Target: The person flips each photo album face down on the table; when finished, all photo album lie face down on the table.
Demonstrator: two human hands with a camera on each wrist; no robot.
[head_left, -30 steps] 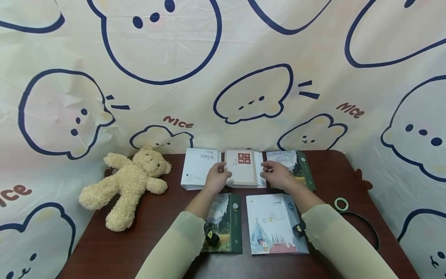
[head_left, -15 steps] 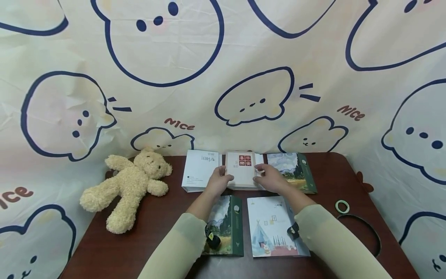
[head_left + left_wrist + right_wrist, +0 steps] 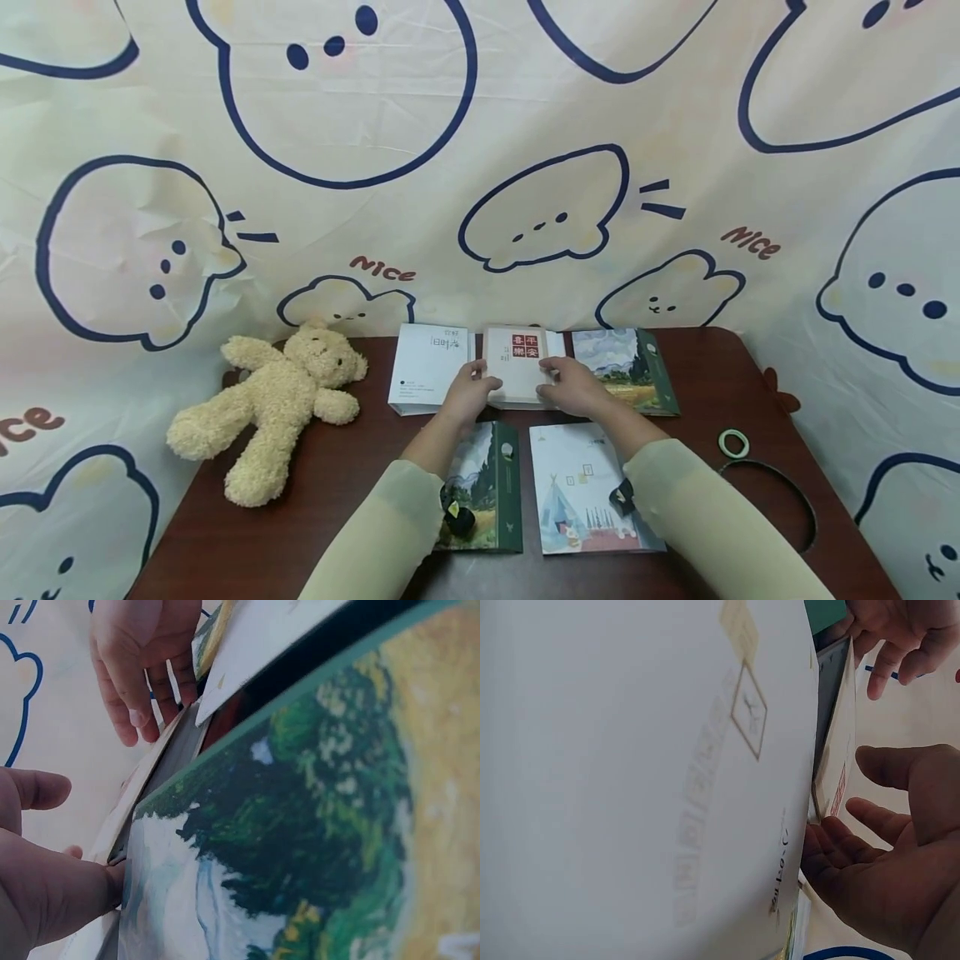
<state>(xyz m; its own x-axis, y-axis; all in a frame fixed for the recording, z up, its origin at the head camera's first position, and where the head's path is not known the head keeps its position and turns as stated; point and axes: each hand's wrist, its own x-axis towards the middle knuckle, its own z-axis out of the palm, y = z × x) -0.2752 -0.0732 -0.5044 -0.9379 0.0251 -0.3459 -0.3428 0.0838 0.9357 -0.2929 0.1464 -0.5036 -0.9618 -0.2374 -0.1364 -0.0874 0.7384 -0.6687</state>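
Note:
A cream book (image 3: 513,379) with a red block of characters lies at the back middle of the table, over a white folder (image 3: 557,342) whose edge shows at its right. My left hand (image 3: 468,392) is at the book's left edge, fingers loosely bent and touching that edge. At the right edge is my right hand (image 3: 573,386), its fingertips against the book; in the right wrist view its thumb stands apart from the cover (image 3: 843,750). A white folder (image 3: 431,367) stands left of the book, and a green-spined landscape folder (image 3: 626,371) lies to its right.
Nearer me lie a second landscape folder (image 3: 487,483) and a white folder with a tent picture (image 3: 577,492), under my forearms. A plush bear (image 3: 277,408) sits on the left. A green tape ring (image 3: 733,443) and a black loop (image 3: 795,492) lie on the right.
My right hand has moved left from the white folder's edge to the cream book's right edge. The left hand has stayed at the left edge, and the book has hardly shifted.

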